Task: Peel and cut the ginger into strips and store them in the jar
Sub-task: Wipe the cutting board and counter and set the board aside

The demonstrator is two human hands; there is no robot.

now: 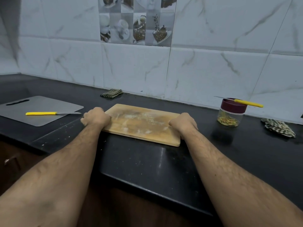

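Observation:
A wooden cutting board [141, 123] lies on the black counter [147, 161], bare apart from pale smears. My left hand [95, 117] grips its left end and my right hand [183, 122] grips its right end, fingers curled over the edges. To the right stands a clear jar [230, 117] with a maroon lid, ginger strips lying at its bottom. A yellow-handled knife [246, 103] rests across the lid. No whole ginger is in view.
At the left a grey cutting mat [41, 105] carries a second yellow-handled knife [44, 113]. One folded striped cloth [111, 93] lies by the wall, another cloth [278, 129] at the far right. A marbled tile wall rises behind the counter.

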